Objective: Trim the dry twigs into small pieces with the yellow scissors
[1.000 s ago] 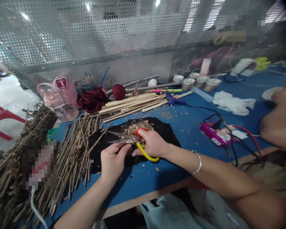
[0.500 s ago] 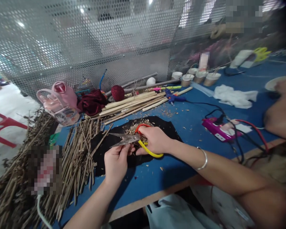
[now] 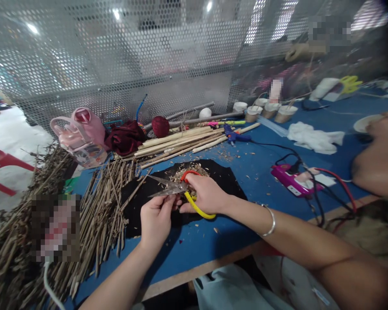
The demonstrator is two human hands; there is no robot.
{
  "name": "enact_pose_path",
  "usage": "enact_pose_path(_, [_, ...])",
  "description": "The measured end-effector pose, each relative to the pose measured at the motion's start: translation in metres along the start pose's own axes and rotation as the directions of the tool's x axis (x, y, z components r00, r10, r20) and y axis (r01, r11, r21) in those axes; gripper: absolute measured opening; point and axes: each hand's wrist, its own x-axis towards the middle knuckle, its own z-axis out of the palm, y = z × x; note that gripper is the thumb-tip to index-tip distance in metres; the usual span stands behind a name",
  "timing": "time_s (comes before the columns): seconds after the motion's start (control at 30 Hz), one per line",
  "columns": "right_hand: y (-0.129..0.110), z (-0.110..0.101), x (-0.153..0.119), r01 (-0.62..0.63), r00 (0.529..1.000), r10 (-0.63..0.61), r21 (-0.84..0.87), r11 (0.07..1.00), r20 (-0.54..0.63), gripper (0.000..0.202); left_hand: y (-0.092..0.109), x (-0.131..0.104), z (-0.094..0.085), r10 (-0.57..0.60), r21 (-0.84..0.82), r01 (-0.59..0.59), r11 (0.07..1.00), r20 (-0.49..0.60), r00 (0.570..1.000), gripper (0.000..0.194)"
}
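My right hand (image 3: 208,193) grips a pair of scissors (image 3: 171,188) with one red and one yellow handle; the blades point left and stand apart. Just below the blades, my left hand (image 3: 157,217) is pinched closed; what sits between its fingertips is too small to make out. Both hands are over a black cloth (image 3: 228,178) on the blue table. Behind the scissors, a heap of chopped dry plant bits (image 3: 195,168) lies on the cloth. A bundle of dry brown stalks (image 3: 100,215) reaches the cloth's left edge.
Pale sticks (image 3: 174,142) and a blue glue gun (image 3: 234,134) lie at the back. A purple power strip (image 3: 292,181) with cables sits right. Paper cups (image 3: 254,113) and a white cloth (image 3: 315,137) are beyond. Another person's arm (image 3: 378,159) rests at the far right.
The view has shifted slightly. The scissors remain spread in my right hand, and my left hand keeps its pinch under the blades.
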Motion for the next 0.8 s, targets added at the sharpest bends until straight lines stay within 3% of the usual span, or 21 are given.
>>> enact_pose_path(0.2, [-0.002, 0.001, 0.002, 0.086, 0.993, -0.091, -0.074, 0.994, -0.077, 0.068, 0.001, -0.002, -0.002, 0.003, 0.049, -0.003, 0.999, -0.002, 1.000, 0.027])
enact_pose_path(0.47, [0.003, 0.004, -0.001, -0.025, 1.000, 0.025, -0.038, 0.999, 0.001, 0.062, 0.003, -0.003, -0.002, 0.065, 0.099, -0.063, 0.993, -0.016, 0.998, 0.022])
enact_pose_path(0.8, [0.010, 0.007, -0.001, -0.053, 0.999, 0.053, -0.025, 0.998, 0.006, 0.059, 0.004, -0.002, -0.003, 0.109, 0.117, -0.107, 0.987, -0.006, 0.994, 0.020])
